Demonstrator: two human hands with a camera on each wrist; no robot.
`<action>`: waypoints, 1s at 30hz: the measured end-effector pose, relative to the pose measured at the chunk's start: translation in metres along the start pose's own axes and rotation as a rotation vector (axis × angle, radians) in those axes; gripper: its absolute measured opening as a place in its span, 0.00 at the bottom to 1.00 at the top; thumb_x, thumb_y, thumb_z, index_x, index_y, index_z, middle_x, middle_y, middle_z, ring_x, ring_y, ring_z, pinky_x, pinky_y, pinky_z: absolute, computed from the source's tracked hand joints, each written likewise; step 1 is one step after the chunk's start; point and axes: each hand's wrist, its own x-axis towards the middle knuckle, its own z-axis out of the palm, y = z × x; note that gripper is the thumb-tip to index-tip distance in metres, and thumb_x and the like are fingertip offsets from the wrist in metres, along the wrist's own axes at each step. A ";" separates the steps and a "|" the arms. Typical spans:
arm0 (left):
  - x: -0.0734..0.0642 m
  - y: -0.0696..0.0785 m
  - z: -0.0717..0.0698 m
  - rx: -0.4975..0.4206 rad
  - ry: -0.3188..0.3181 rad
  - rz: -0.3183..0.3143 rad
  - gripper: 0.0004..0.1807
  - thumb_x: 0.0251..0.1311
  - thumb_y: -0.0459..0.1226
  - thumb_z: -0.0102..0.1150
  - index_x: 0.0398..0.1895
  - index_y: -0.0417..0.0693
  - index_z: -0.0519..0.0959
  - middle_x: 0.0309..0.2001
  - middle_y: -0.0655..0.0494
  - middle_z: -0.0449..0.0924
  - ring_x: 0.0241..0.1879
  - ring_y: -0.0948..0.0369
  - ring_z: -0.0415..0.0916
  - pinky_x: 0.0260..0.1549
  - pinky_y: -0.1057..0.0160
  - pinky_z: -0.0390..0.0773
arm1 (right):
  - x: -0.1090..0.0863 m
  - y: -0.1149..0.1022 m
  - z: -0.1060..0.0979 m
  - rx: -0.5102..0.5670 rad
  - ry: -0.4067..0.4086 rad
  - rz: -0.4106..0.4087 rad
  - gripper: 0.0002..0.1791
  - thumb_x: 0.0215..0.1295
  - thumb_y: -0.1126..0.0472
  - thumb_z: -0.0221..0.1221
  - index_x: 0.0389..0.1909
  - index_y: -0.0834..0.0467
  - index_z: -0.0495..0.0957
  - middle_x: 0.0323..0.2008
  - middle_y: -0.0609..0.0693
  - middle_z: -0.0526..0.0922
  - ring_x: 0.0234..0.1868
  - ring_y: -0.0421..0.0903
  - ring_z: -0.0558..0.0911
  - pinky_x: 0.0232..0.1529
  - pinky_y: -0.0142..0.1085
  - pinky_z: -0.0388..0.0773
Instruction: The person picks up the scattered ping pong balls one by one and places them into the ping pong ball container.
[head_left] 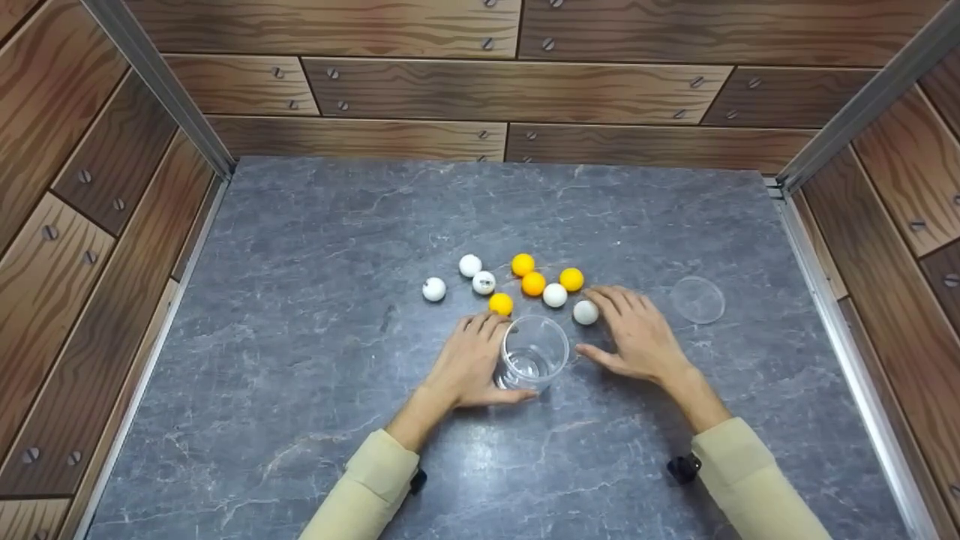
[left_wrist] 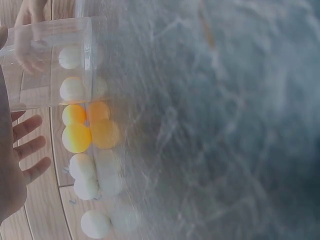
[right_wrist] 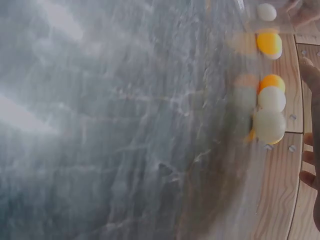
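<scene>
A clear plastic jar (head_left: 556, 361) stands upright on the grey table, its mouth open and no balls inside. My left hand (head_left: 471, 364) holds its left side, thumb across the front and fingers spread along the back left. In the left wrist view, the left fingers (left_wrist: 31, 147) show beside the jar wall. To the jar's right, my right hand (head_left: 637, 337) has thumb and fingers apart around a white table tennis ball (head_left: 586, 312). Its fingertips are near that ball; contact is unclear. Another white ball (head_left: 555, 295) and an orange ball (head_left: 571, 280) sit just behind.
Beyond the jar lie more orange balls (head_left: 533, 283) and white balls (head_left: 470, 265). One orange ball (head_left: 500, 304) is close to the left fingertips. A clear round lid (head_left: 698, 300) lies flat at the right. Wood-patterned walls (head_left: 517, 90) with metal edges enclose the table's back and sides.
</scene>
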 end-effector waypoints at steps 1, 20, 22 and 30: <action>0.000 0.000 0.000 -0.002 -0.002 0.000 0.59 0.48 0.82 0.55 0.72 0.49 0.70 0.65 0.52 0.76 0.65 0.53 0.75 0.66 0.51 0.76 | 0.000 0.002 0.002 0.001 0.000 0.001 0.50 0.60 0.31 0.67 0.74 0.59 0.69 0.66 0.59 0.78 0.65 0.61 0.78 0.65 0.58 0.76; 0.000 0.000 0.001 0.030 -0.002 0.006 0.60 0.48 0.83 0.54 0.72 0.48 0.69 0.66 0.51 0.76 0.65 0.52 0.75 0.67 0.51 0.76 | -0.001 0.023 0.025 0.135 0.004 0.074 0.37 0.68 0.44 0.68 0.72 0.58 0.72 0.64 0.60 0.80 0.64 0.61 0.79 0.66 0.58 0.76; -0.001 0.000 0.001 0.031 -0.002 0.006 0.60 0.47 0.83 0.54 0.72 0.48 0.69 0.66 0.51 0.76 0.65 0.52 0.75 0.67 0.51 0.76 | -0.001 0.023 0.026 0.147 -0.001 0.083 0.36 0.68 0.44 0.68 0.72 0.58 0.73 0.64 0.61 0.81 0.64 0.61 0.80 0.67 0.58 0.75; 0.000 -0.001 0.002 0.016 0.005 0.006 0.60 0.47 0.83 0.54 0.72 0.49 0.70 0.65 0.52 0.77 0.65 0.52 0.75 0.66 0.51 0.77 | 0.001 0.023 0.031 0.178 0.016 0.085 0.34 0.68 0.49 0.70 0.70 0.57 0.74 0.61 0.60 0.83 0.61 0.62 0.81 0.67 0.59 0.76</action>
